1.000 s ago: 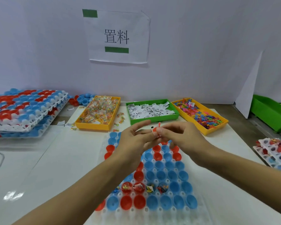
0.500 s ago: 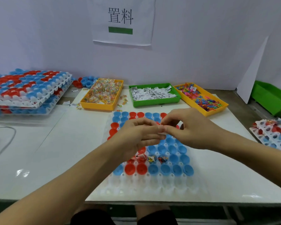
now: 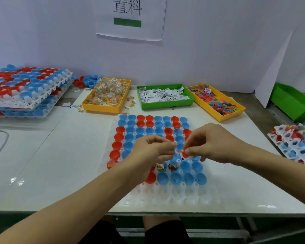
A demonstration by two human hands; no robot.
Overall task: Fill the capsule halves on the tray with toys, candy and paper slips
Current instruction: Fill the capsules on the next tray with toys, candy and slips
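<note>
1. Right hand pinches small red toy above capsule tray
2. Left hand fingers curled, contents hidden, covers mid-tray cups
3. Candy bin, slip bin, toy bin behind tray; stacked trays left

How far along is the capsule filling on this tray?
Barely begun. A few capsule halves in one near row already hold items. The right hand pinches a small red toy over that row; the left hand is curled beside it, contents unclear. Most halves on the tray look empty.
</note>
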